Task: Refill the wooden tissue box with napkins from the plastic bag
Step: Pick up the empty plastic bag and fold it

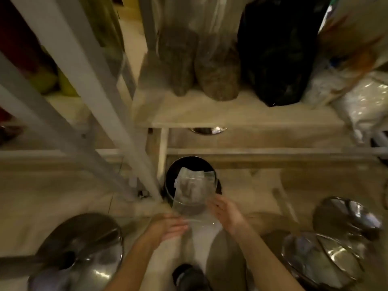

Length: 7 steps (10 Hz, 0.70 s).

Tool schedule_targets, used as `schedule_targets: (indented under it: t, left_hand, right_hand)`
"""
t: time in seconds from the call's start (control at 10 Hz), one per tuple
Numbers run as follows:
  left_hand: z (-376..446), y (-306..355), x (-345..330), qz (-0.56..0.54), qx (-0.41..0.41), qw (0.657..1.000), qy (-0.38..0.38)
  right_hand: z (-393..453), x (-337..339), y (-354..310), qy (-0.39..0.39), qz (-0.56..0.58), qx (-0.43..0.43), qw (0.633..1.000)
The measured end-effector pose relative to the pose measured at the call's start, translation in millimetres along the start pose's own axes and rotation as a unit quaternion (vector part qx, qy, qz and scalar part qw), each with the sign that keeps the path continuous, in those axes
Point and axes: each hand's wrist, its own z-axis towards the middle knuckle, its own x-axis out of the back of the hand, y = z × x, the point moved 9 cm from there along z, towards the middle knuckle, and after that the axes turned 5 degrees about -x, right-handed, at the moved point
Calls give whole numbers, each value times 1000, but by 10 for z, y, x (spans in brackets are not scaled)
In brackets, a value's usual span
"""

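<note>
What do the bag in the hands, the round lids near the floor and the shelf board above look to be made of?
The bag looks like thin clear plastic film: the dark pot shows through it and its edge glints. The lids look like polished metal, probably steel, with bright mirror-like highlights. The shelf board looks like pale, matte unfinished wood; blur hides any grain.

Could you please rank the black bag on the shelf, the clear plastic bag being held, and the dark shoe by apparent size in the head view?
1. black bag
2. clear plastic bag, held by both hands
3. dark shoe, partly cut off at the frame edge, so its rank is unsure
</note>
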Motion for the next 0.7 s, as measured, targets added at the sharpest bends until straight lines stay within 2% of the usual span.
schedule_targets:
  t: [0.1, 0.3, 0.4, 0.5, 0.6, 0.7]
  left_hand:
    - [568, -180, 109, 12, 10, 1000, 6]
    - [1246, -357, 242, -3, 20, 1000, 24]
    - [1316, -371, 260, -56, 17, 997, 42]
    - [1241, -338, 182, -57, 20, 998, 20]
    - [1081, -194, 185, -32, 4, 999, 29]
    - [742, 40, 138, 13, -6, 999, 48]
  right_hand:
    - [551, 3, 215, -10, -70, -4, 997]
    - [1150, 98, 336, 21, -109, 5, 994]
    - [1217, 102, 386, 32, -156, -2, 987]
    - [1152, 12, 417, 17, -158, -20, 987]
    - [963, -95, 437, -14, -185, -49, 981]
    - [672, -179, 358, -16, -201, -41, 979]
